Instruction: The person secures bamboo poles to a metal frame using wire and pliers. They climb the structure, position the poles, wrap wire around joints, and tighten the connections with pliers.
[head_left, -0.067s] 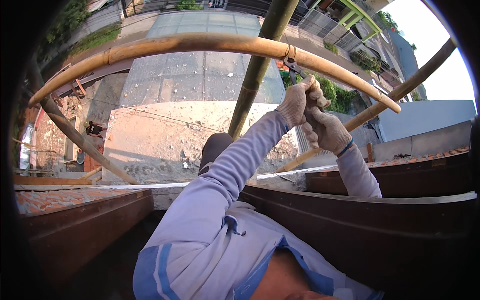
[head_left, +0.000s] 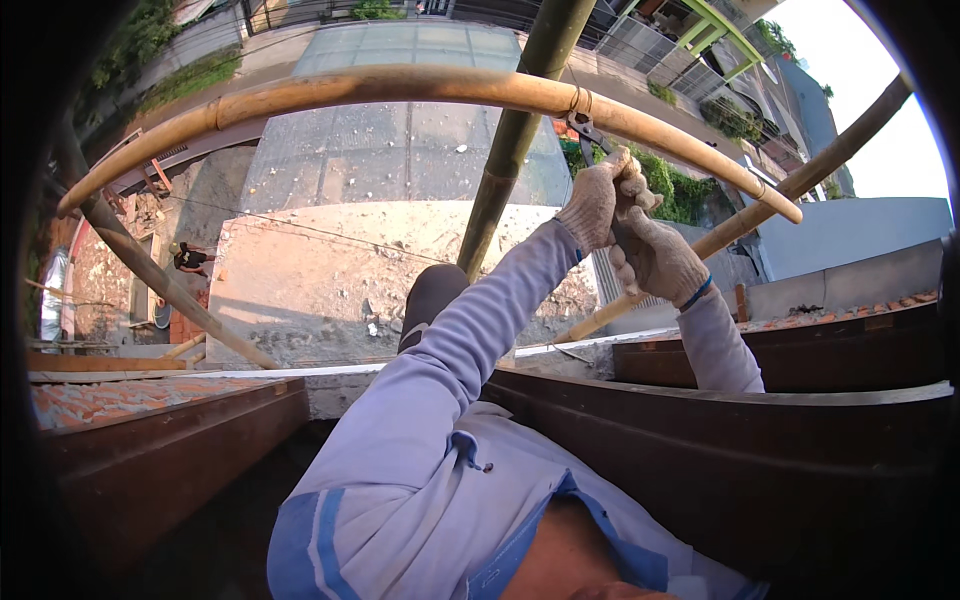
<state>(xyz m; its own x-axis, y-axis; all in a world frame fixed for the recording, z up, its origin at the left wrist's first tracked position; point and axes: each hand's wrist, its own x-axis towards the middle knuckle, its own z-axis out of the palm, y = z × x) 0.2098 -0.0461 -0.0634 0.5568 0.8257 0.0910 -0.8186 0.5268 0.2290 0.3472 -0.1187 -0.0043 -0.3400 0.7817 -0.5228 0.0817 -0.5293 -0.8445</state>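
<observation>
A pair of pincers reaches up to the wire tie looped round the horizontal bamboo pole. Its jaws are at the lower part of the loop; whether they bite the wire is too small to tell. My left hand, in a knitted glove, is closed round the pincers' handles. Close against it on the right, my gloved right hand is also closed on the handle end, fingers curled. The gloves hide most of the handles.
A dark upright bamboo pole crosses behind the horizontal one. Slanting poles stand left and right. Dark brown beams flank my body. Far below lie a rubble-strewn slab and another person.
</observation>
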